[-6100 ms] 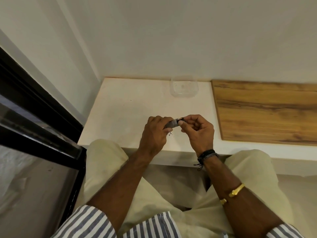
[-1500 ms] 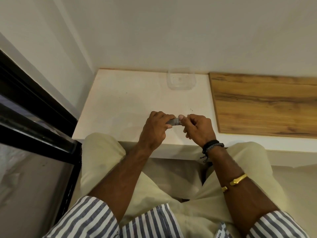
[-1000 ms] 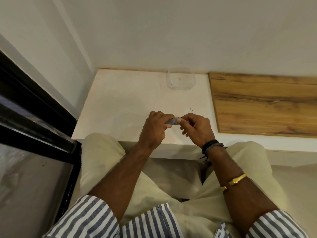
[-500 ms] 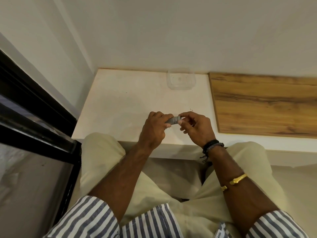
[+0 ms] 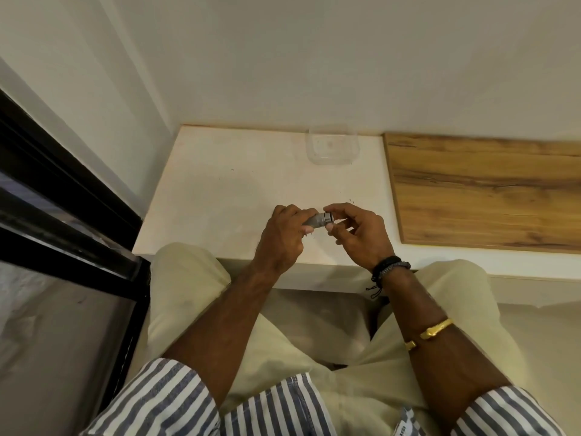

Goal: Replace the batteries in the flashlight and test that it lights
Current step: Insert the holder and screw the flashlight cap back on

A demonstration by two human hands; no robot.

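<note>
A small grey metal flashlight (image 5: 317, 220) is held just above the white tabletop (image 5: 220, 196), near its front edge. My left hand (image 5: 283, 237) is wrapped around its body, hiding most of it. My right hand (image 5: 358, 231) pinches the ribbed end that sticks out to the right, between thumb and forefinger. No batteries are visible. I cannot tell whether the flashlight is lit.
A clear plastic container (image 5: 332, 146) stands at the back of the table against the wall. A wooden board (image 5: 490, 193) lies to the right. A black window frame (image 5: 63, 209) runs along the left. My knees sit under the table's front edge.
My right fingers have shifted their pinch on the flashlight's end over the last second. The left hand and the flashlight stay in the same place.
</note>
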